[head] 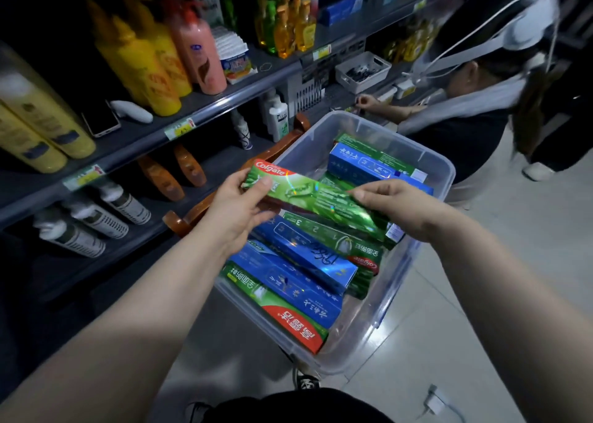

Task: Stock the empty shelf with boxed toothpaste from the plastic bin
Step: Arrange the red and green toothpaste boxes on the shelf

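Observation:
A clear plastic bin (446, 169) rests on a wooden stool and holds several green and blue toothpaste boxes (298, 262). Above the bin I hold a green Colgate toothpaste box (316, 198) level, with both hands. My left hand (239, 207) grips its left end by the red logo. My right hand (398, 204) grips its right end. The dark lower shelf (224, 162) to the left of the bin has a bare stretch beside two lying orange bottles.
Shelves on the left carry yellow, pink and orange bottles (160, 56), white spray cans (96, 220) and a phone (101, 120). Another person (481, 95) with a head-worn device crouches beyond the bin at the shelf. A white charger (434, 400) lies on the tiled floor.

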The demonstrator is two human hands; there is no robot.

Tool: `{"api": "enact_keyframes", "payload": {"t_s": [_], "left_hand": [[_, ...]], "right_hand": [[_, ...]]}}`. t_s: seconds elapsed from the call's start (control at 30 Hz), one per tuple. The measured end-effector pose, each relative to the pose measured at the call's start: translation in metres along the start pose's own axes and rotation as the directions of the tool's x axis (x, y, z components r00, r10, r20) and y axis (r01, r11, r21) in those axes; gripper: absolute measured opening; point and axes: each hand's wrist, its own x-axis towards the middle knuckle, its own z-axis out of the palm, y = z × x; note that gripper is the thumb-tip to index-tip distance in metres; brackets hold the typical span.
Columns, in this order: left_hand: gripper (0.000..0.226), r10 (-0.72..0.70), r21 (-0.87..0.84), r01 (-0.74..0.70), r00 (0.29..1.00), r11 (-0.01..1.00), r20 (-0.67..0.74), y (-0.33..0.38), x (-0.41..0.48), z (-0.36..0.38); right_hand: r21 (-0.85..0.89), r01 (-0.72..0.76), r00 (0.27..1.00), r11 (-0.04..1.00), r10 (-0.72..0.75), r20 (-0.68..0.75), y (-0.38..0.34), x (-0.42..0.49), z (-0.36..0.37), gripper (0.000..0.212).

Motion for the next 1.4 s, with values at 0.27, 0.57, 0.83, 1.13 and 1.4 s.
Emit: {"api": "enact_keyframes", "payload": {"t_s": [0.27,0.57,0.83,1.13,1.4], "left_hand": [[0.029,0.329,0.066,-0.324,0.898,0.944,-0.292,0.025,-0.017,-0.034],[0.036,0.387,0.065,-0.389,0.859,0.919,-0.335,0.012,-0.032,-0.058],[0.03,0.408,0.081,-0.413,0.817,0.907,-0.407,0.004,-0.041,-0.077],[0.042,0.434,0.08,-0.453,0.767,0.888,-0.472,-0.001,-0.059,-0.114],[0.075,0.399,0.037,-0.43,0.798,0.902,-0.452,-0.011,-0.059,-0.125]], "right_hand": [[-0.848,0.041,0.999,0.529,-0.032,0.028,0.022,0.031,0.022,0.036],[-0.947,0.077,0.977,0.313,0.168,0.135,0.041,0.063,0.054,0.056],[-0.924,0.341,0.94,0.171,-0.051,0.337,0.028,0.083,0.049,0.083],[-0.907,0.415,0.909,0.078,-0.002,0.416,0.013,0.115,0.066,0.07],[-0.914,0.384,0.923,0.135,-0.039,0.382,0.014,0.127,0.068,0.046]]}}
